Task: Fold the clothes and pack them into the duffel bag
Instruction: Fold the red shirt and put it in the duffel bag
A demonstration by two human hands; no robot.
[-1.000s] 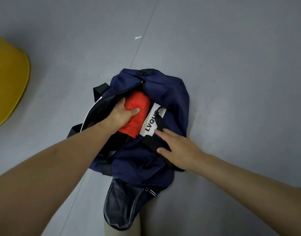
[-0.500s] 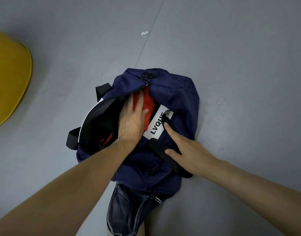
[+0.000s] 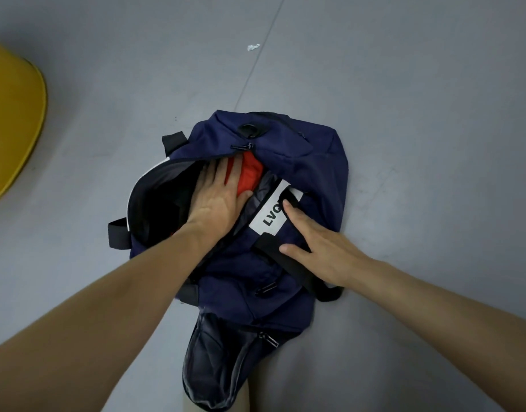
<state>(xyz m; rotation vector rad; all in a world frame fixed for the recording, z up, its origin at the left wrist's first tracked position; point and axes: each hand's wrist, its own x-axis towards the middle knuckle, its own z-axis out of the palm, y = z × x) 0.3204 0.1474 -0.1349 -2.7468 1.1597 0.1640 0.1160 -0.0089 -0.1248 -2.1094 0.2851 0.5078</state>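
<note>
A navy duffel bag point(image 3: 315, 162) lies unzipped on the grey floor, its dark opening on the left side. A folded red garment point(image 3: 249, 173) sits inside near the far end of the opening, mostly covered. My left hand point(image 3: 217, 197) lies flat on the garment with straight fingers, pressing it down into the bag. My right hand point(image 3: 318, 245) rests flat on the bag's right side, fingers stretched over a black strap point(image 3: 294, 269) and the white label point(image 3: 270, 209).
A yellow rounded object point(image 3: 15, 120) lies at the left edge. A small white scrap point(image 3: 253, 47) sits on the floor beyond the bag. A dark end pocket point(image 3: 226, 367) of the bag hangs open near my legs.
My left hand went from gripping the red garment to lying flat on it, pushing it deeper toward the bag's far end. Less red shows now. My right hand stayed on the bag.
</note>
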